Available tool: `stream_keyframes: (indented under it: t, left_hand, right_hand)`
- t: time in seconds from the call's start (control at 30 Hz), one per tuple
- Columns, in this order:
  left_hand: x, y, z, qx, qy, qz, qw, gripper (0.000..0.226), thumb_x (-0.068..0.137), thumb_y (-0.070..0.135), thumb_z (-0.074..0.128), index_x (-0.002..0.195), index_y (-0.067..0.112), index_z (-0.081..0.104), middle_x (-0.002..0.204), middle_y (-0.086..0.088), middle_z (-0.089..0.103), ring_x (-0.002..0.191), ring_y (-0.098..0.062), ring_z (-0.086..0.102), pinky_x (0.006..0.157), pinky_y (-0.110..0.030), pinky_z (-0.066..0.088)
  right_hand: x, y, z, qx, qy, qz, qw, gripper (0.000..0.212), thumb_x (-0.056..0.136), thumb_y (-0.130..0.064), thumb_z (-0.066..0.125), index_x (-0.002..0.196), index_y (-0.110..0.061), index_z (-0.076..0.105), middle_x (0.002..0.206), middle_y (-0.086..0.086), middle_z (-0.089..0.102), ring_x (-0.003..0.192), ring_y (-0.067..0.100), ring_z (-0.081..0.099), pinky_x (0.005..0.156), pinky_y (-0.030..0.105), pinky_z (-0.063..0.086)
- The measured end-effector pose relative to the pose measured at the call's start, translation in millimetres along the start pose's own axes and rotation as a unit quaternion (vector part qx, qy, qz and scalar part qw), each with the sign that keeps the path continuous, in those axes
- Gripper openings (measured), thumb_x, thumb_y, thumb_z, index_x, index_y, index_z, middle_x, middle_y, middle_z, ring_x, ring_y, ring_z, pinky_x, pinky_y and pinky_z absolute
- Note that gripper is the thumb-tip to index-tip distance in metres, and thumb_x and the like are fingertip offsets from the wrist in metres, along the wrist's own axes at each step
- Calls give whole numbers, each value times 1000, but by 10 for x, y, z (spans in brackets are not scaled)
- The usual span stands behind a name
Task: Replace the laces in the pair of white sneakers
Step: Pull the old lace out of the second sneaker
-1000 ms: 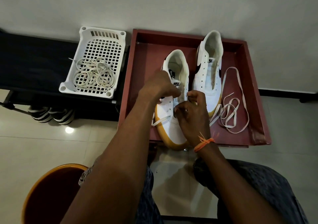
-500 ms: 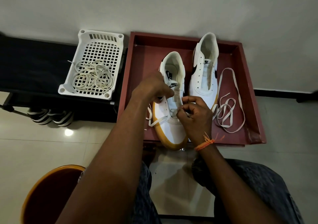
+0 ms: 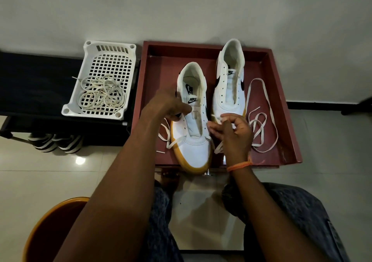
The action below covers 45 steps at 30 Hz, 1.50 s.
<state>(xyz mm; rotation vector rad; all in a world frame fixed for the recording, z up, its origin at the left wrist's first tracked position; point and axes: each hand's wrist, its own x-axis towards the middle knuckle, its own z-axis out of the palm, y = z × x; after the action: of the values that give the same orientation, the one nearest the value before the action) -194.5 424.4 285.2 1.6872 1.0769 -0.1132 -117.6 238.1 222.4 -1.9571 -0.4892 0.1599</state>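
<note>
While the red tray (image 3: 285, 108) is seen to hold both sneakers, the near sneaker (image 3: 191, 141) at its six o'clock is being threaded, its lace (image 3: 175, 140) run only through the lowest eyelets. The left hand (image 3: 167, 106) is curled against that shoe's nine o'clock flank, steadying it, though what its fingers grip cannot be told; the right hand (image 3: 234, 133) is closed in a pinch on the lace end at three o'clock. Next, that tip is judged to need feeding into the following eyelet.

Pale wall (image 3: 181, 6) — glossy tiled floor (image 3: 30, 181)
</note>
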Motion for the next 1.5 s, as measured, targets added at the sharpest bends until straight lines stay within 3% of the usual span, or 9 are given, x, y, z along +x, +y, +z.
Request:
stream_keyframes:
  t: [0.17, 0.33, 0.43, 0.57, 0.8, 0.97, 1.13, 1.33, 1.5]
  left_hand:
    - [-24, -39, 56, 17, 24, 30, 999, 43, 70, 15, 88, 101, 12, 60, 100, -8, 66, 73, -18, 69, 51, -25, 56]
    - [-260, -121, 253, 169, 200, 179, 948, 59, 66, 34, 89, 108, 11, 55, 106, -1, 50, 90, -16, 50, 70, -28, 41]
    - [-458, -144, 449, 252, 151, 223, 929, 9, 81, 19, 75, 90, 17, 73, 92, -1, 66, 86, -21, 64, 65, -28, 48]
    - [-574, -403, 758, 339, 135, 219, 905, 18, 95, 10, 56, 99, 13, 73, 104, -9, 56, 94, -31, 63, 66, -34, 42]
    - [-700, -408, 809, 226, 90, 224, 944, 10, 90, 12, 65, 90, 6, 58, 97, -9, 49, 85, -25, 53, 70, -29, 36]
    - [-604, -355, 710, 169, 33, 167, 971, 27, 87, 23, 54, 68, 4, 55, 71, -12, 52, 64, -18, 48, 59, -34, 36]
    - [-615, -340, 624, -38, 7, 53, 998, 18, 77, 15, 59, 60, 10, 53, 67, -7, 52, 63, -22, 46, 58, -33, 38]
    - [-598, -553, 856, 246, 192, 283, 907, 34, 83, 22, 74, 114, 10, 65, 118, -8, 52, 95, -19, 54, 77, -34, 49]
    - [-566, -491, 904, 348, 222, 299, 860, 8, 84, 7, 71, 78, 3, 74, 82, -13, 67, 79, -32, 60, 67, -40, 52]
  right_hand:
    - [111, -10, -224, -14, -28, -3, 1000, 10, 83, -20, 68, 78, -28, 72, 89, -1, 69, 85, 18, 68, 76, 46, 57]
    - [6, -124, -264, -95, 15, -41, 994, 32, 83, -13, 73, 114, -8, 69, 116, 9, 58, 101, 19, 59, 83, 19, 48]
    - [-199, -191, -282, -149, 8, -79, 986, 21, 82, -13, 70, 103, -9, 69, 111, 11, 54, 103, 26, 57, 84, 32, 47]
    - [-563, -138, -298, -152, -87, -2, 985, 21, 86, -31, 72, 93, -12, 72, 91, 8, 68, 88, 25, 63, 75, 25, 41]
    - [-824, -78, -138, -154, -134, -10, 979, 34, 88, -19, 70, 120, -10, 69, 117, 15, 61, 105, 31, 61, 94, 32, 51]
    - [-796, -35, -121, -171, -163, 8, 972, 41, 89, -3, 64, 130, -1, 59, 129, 19, 53, 114, 33, 56, 84, -3, 28]
    - [-829, -28, -54, -214, -138, -14, 967, 27, 87, -15, 68, 110, 0, 67, 109, 18, 57, 96, 39, 61, 83, 40, 53]
    - [-815, -36, -87, -189, -144, -14, 971, 24, 96, -13, 59, 116, -3, 66, 118, 13, 55, 102, 26, 59, 88, 28, 49]
    - [-811, -33, -68, -199, -144, -22, 969, 27, 92, -11, 63, 116, 1, 65, 118, 18, 55, 96, 34, 63, 85, 40, 54]
